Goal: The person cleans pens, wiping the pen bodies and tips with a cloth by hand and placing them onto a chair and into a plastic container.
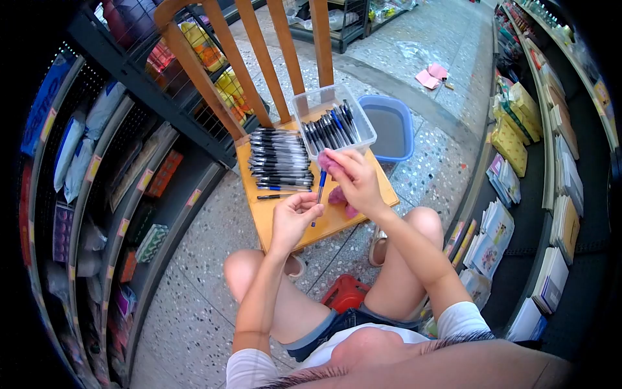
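Note:
My left hand [297, 219] is closed on the lower part of a blue pen [321, 184], held upright over the wooden chair seat [272, 227]. My right hand [355, 180] pinches a pink cloth [329, 159] at the pen's upper end. Another pink cloth [339, 198] lies on the seat below my right hand. Left of the hands, many black-and-clear pens [280, 155] lie side by side in a stack. Behind my right hand, a clear plastic box [367, 129] holds more pens, mostly black with a blue one among them.
A blue basin [409, 123] stands on the floor right of the chair. Stocked shelves curve along both sides, with notebooks [494, 236] at the right. The chair's slatted back [259, 58] rises behind the pens. Pink paper [432, 76] lies on the floor. A red object [345, 293] sits between my legs.

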The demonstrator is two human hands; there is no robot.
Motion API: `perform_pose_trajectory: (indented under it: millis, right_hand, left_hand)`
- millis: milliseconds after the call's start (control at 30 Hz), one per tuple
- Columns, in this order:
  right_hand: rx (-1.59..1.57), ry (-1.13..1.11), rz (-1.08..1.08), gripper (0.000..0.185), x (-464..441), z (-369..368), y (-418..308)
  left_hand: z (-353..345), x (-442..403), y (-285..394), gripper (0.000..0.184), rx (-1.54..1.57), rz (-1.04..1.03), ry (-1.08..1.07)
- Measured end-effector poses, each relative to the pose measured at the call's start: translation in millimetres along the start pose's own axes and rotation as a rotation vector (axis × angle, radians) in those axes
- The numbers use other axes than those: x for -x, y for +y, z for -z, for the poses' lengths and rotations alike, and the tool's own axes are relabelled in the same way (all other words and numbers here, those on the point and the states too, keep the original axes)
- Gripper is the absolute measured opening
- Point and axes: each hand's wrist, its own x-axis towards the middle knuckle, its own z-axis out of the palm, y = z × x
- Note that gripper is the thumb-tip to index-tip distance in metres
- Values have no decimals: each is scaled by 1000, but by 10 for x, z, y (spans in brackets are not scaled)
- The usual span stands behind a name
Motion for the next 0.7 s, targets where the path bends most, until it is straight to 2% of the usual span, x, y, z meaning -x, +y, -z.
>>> perform_pose_trajectory:
  millis: [67, 267, 400, 600, 700]
  right_hand:
    - [138, 23, 167, 24, 13, -46, 9]
    - [307, -133, 344, 27, 136, -140, 82]
    - [304, -232, 334, 28, 199, -196, 19]
    - [243, -122, 221, 23, 61, -89, 66]
    - [248, -105, 262, 21, 49, -81, 81]
  left_hand:
    - [-29, 20, 44, 23, -16, -2, -4]
    - [21, 5, -13, 21, 58, -70, 53]
    - [75, -13, -63, 21, 45, -86, 84]
    - [35, 38, 43, 22, 1, -45, 58]
    - [36, 36, 1, 22, 38, -52, 33]
